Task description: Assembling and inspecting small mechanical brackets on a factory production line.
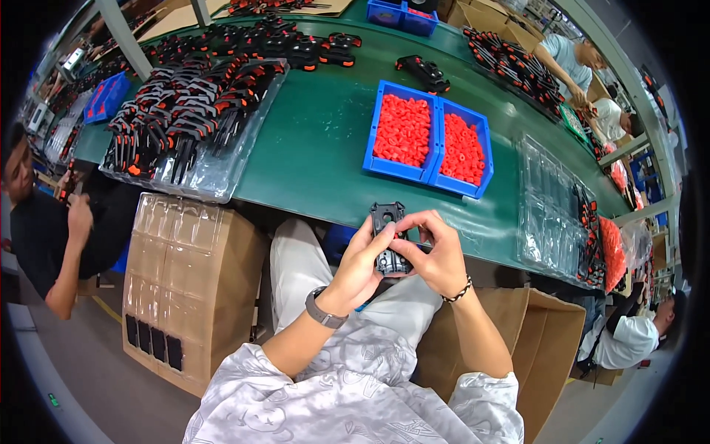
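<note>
Left hand: from my remote seat I see the left hand wrapped on the left side of the black housing, thumb across its face; looks like the steadying grip.
Right hand: the right hand bent in from the right, thumb and forefinger at the housing; can't tell if they pinch a small piece or only press.
Black housing: centre of frame, upright between the hands, just off the near tabletop edge, over the lap; probably held there for a close view, elbows free.
Blue bins: two blue bins side by side on the green tabletop, upper centre, full of red pieces; likely set within easy reach, walls stopping spills.
Left tray: clear tray, upper left, heaped with black-and-orange parts; probably keeps the pile together.
Right tray: clear compartmented tray at right; dividers presumably separate parts.
Open carton: lower right, open carton beside the lap, maybe for easy access.
</note>
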Motion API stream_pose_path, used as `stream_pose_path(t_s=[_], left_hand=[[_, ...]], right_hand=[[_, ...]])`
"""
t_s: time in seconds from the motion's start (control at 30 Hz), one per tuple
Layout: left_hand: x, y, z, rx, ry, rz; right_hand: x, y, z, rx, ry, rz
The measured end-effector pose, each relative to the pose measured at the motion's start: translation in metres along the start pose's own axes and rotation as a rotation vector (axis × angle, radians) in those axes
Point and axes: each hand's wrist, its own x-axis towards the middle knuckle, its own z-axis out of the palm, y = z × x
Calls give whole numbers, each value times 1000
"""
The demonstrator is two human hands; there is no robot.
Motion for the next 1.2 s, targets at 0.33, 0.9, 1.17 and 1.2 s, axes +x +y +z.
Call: stream_pose_path(t_s=[0.33,0.9,1.17,1.2], left_hand=[[-11,21,-4,4,87,68],[11,10,-19,630,267,549],[0,27,-34,477,305,662],[-4,32,-42,362,298,603]], right_hand=[[126,38,-26,-710,184,-290],[74,-24,28,-525,63,-375],[60,-46,87,-338,54,-187],[64,-51,92,-284,-4,-135]])
